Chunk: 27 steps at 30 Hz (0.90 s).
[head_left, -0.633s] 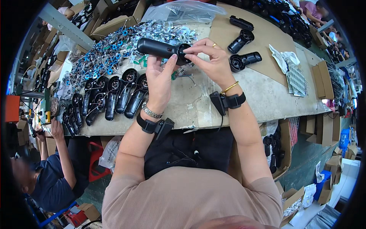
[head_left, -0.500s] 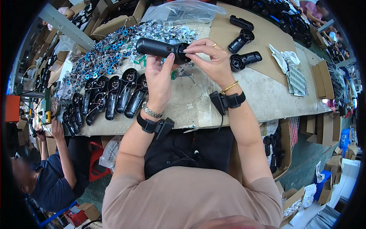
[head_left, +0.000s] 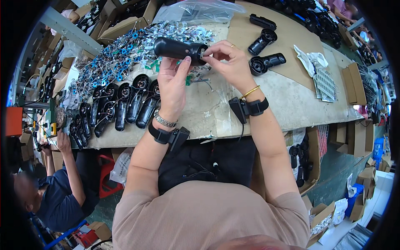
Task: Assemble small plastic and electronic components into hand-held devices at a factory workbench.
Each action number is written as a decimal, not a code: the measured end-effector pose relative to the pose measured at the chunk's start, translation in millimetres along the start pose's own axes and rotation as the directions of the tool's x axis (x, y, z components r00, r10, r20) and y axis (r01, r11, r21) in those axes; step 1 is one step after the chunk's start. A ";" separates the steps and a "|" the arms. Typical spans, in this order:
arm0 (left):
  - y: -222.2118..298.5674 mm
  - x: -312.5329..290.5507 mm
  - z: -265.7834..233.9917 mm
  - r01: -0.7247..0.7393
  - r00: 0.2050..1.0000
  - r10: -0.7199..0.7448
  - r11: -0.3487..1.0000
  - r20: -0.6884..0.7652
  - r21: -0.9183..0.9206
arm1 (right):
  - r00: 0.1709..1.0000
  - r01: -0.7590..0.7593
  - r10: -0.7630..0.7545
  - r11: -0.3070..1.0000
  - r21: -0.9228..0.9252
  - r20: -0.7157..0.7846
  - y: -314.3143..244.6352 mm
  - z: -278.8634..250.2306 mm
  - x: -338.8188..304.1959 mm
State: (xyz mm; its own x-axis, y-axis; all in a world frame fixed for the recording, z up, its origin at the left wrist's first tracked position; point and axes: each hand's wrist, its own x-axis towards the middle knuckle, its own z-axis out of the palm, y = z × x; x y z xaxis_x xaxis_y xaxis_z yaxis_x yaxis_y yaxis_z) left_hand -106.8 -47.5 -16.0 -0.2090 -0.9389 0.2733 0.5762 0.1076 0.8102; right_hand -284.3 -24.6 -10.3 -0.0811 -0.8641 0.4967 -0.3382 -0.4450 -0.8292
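The fingers (head_left: 166,65) of the left hand (head_left: 172,87) wrap under a black plastic casing (head_left: 174,47), grasping it, with the thumb laid along its near side. At the casing's round right end, the thumb and forefinger of the right hand (head_left: 232,63) come together at the opening; whether they grip a small part there I cannot tell. The casing is up above the table (head_left: 200,116), nearly level, its long handle pointing left, in front of a heap of wired parts (head_left: 110,64). Nearer the person, to the left, a row of black shells (head_left: 121,112) lies with wires across them. On the right, three loose black pieces (head_left: 261,42) lie by a cardboard sheet (head_left: 291,48), near a white cloth (head_left: 305,61).
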 end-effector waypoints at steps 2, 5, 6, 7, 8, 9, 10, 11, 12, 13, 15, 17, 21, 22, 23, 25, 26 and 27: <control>0.2 -1.7 -1.2 -0.004 1.000 0.003 0.999 0.027 0.050 | 0.970 -0.242 0.236 0.951 0.193 0.050 1.7 0.8 1.3; 0.4 -2.9 -2.8 -0.017 0.997 0.005 0.989 0.081 0.147 | 0.919 -0.392 0.376 0.839 0.378 0.117 0.7 -1.2 0.0; 0.6 -1.8 -2.5 -0.083 0.989 0.054 0.973 0.137 0.214 | 0.904 -0.422 0.401 0.777 0.467 0.149 -0.6 -3.1 -0.3; 1.2 -0.7 -2.4 -0.152 0.976 0.099 0.949 0.195 0.277 | 0.888 -0.449 0.421 0.705 0.550 0.184 -2.6 -4.4 -0.2; 1.7 0.3 -2.5 -0.222 0.957 0.139 0.916 0.255 0.333 | 0.887 -0.451 0.424 0.703 0.550 0.185 -5.3 -6.1 0.6; 2.6 1.3 -2.8 -0.220 0.957 0.137 0.917 0.254 0.334 | 0.871 -0.469 0.448 0.634 0.615 0.203 -9.0 -8.4 2.2; 3.7 2.5 -3.2 -0.312 0.933 0.185 0.846 0.309 0.433 | 0.855 -0.483 0.469 0.560 0.674 0.222 -12.3 -10.3 3.5; 4.6 3.7 -4.0 -0.400 0.902 0.224 0.756 0.369 0.518 | 0.838 -0.492 0.489 0.480 0.727 0.243 -13.7 -11.2 3.9; 5.1 4.2 -4.9 -0.483 0.865 0.252 0.649 0.433 0.588 | 0.836 -0.493 0.491 0.479 0.726 0.244 -14.0 -11.7 3.3; 4.7 4.4 -7.2 -0.481 0.867 0.250 0.650 0.432 0.589 | 0.824 -0.520 0.510 0.512 0.684 0.244 -14.2 -12.0 2.8; 2.6 4.3 -13.7 -0.516 0.837 0.217 0.615 0.501 0.596 | 0.801 -0.569 0.548 0.571 0.592 0.242 -13.7 -12.0 2.1; 3.2 2.4 -10.9 -0.533 0.822 0.198 0.599 0.535 0.597 | 0.797 -0.572 0.554 0.562 0.597 0.242 -8.0 -9.9 2.8; 9.4 -3.2 9.5 -0.268 0.961 0.218 0.888 0.172 0.373 | 0.818 -0.544 0.532 0.587 0.599 0.221 0.4 -4.4 1.5; 10.8 -3.5 10.0 -0.308 0.949 0.234 0.819 0.210 0.483 | 0.842 -0.513 0.500 0.627 0.587 0.202 0.7 -3.0 1.0; 11.8 -3.9 10.3 -0.346 0.937 0.243 0.735 0.249 0.583 | 0.865 -0.480 0.467 0.664 0.573 0.184 0.3 -2.1 0.8; 11.6 -4.9 9.6 -0.379 0.925 0.246 0.637 0.289 0.671 | 0.861 -0.487 0.472 0.656 0.576 0.190 -0.7 -1.6 -0.2; 10.0 -5.0 8.1 -0.403 0.915 0.257 0.590 0.310 0.700 | 0.858 -0.492 0.476 0.650 0.580 0.194 -1.8 -1.6 -0.7; 8.0 -4.8 6.1 -0.427 0.904 0.266 0.541 0.333 0.725 | 0.855 -0.496 0.480 0.643 0.583 0.198 -2.1 -1.4 -1.0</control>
State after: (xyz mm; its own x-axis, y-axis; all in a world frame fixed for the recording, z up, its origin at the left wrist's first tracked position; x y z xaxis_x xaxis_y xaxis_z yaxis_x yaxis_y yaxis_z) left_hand -106.0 -40.2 -7.7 -0.2988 -0.7115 0.6359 -0.1724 0.6957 0.6974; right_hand -284.8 -22.5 -8.7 -0.0462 -0.9986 -0.0239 0.3696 0.0052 -0.9292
